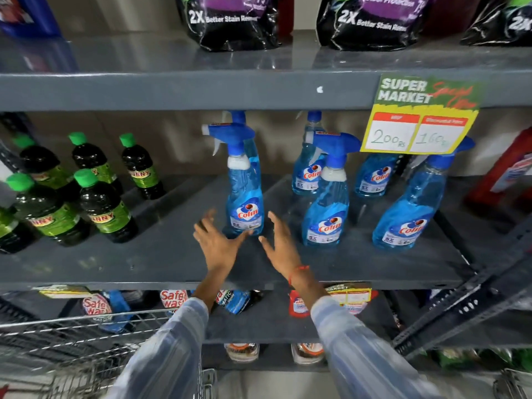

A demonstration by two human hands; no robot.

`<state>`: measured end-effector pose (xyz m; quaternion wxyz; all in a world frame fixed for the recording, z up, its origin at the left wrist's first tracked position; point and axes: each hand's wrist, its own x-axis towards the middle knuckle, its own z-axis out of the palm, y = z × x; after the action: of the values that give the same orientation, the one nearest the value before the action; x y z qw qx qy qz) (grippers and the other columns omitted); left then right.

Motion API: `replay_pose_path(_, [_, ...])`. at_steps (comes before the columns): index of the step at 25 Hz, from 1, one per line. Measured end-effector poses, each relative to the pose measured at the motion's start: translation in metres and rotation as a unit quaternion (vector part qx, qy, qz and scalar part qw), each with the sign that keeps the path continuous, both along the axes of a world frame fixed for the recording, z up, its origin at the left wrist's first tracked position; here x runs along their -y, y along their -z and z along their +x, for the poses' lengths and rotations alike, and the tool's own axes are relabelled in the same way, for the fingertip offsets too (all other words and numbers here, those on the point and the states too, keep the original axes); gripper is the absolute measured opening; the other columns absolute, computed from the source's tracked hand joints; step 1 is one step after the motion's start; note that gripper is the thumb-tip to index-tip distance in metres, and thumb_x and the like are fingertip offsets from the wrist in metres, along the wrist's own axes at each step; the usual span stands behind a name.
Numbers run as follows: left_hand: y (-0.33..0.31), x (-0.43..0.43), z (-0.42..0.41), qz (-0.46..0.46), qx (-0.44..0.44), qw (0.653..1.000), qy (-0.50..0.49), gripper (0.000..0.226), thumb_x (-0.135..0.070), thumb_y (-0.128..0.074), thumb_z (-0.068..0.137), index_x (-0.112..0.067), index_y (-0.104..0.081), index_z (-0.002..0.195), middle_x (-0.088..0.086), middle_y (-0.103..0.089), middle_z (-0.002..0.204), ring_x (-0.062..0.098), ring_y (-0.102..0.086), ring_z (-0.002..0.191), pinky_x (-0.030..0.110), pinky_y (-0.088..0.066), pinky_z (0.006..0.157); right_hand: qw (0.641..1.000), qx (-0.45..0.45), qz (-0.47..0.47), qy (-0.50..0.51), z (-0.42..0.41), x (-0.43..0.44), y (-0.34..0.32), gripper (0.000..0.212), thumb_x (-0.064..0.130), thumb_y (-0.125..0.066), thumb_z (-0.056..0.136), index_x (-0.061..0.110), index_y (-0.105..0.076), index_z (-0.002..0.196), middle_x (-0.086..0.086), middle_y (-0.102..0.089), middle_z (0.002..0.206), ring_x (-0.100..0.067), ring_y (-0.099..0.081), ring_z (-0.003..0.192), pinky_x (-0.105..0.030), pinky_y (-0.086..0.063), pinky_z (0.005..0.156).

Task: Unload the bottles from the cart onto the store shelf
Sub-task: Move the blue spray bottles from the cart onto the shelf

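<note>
A blue Colin spray bottle (244, 194) stands upright on the grey middle shelf (161, 254), near its front. My left hand (217, 240) is open just left of the bottle's base, the thumb close to it. My right hand (280, 244) is open just right of the base, fingers spread, holding nothing. Several more blue spray bottles (326, 203) stand to the right and behind. The wire cart (72, 341) sits at the lower left; I cannot see bottles in it.
Several dark bottles with green caps (103, 208) stand at the shelf's left. A price sign (417, 116) hangs from the upper shelf edge. Black detergent pouches (230, 21) sit above. A red pack (506, 174) is at the right. Slanted metal braces (460, 306) cross the lower right.
</note>
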<state>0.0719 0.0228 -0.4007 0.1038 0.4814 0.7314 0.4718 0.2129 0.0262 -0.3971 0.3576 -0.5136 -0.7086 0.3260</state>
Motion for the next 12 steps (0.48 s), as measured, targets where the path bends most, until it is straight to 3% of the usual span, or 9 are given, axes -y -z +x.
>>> replay_pose_path(3, [-0.005, -0.019, -0.022, -0.128, 0.114, 0.961, 0.215, 0.096, -0.019, -0.085, 0.058, -0.013, -0.029, 0.136, 0.011, -0.056, 0.128, 0.019, -0.052, 0.113, 0.033, -0.043, 0.095, 0.994, -0.005, -0.103, -0.034, -0.015, -0.036, 0.012, 0.064, 0.008, -0.057, 0.084, 0.007, -0.024, 0.139, -0.018, -0.039, 0.145, -0.033, -0.039, 0.132, -0.051, -0.033, 0.112])
replay_pose_path(8, [0.000, -0.016, -0.037, -0.155, 0.125, 0.946, 0.254, 0.071, -0.015, -0.082, 0.063, -0.009, -0.048, 0.125, 0.010, -0.063, 0.120, 0.017, -0.059, 0.105, 0.021, -0.043, 0.083, 0.994, -0.007, -0.110, -0.012, -0.009, -0.039, 0.029, 0.058, 0.017, -0.068, 0.075, 0.013, -0.040, 0.125, -0.017, -0.055, 0.130, -0.031, -0.053, 0.119, -0.054, -0.043, 0.102])
replay_pose_path(12, [0.008, -0.012, -0.043, -0.161, 0.112, 0.941, 0.276, 0.067, -0.017, -0.082, 0.062, -0.012, -0.051, 0.122, 0.009, -0.065, 0.120, 0.020, -0.061, 0.107, 0.027, -0.046, 0.088, 0.993, -0.007, -0.116, -0.024, -0.005, -0.028, 0.029, 0.058, 0.018, -0.068, 0.079, 0.013, -0.038, 0.128, -0.012, -0.054, 0.133, -0.025, -0.053, 0.120, -0.049, -0.043, 0.104])
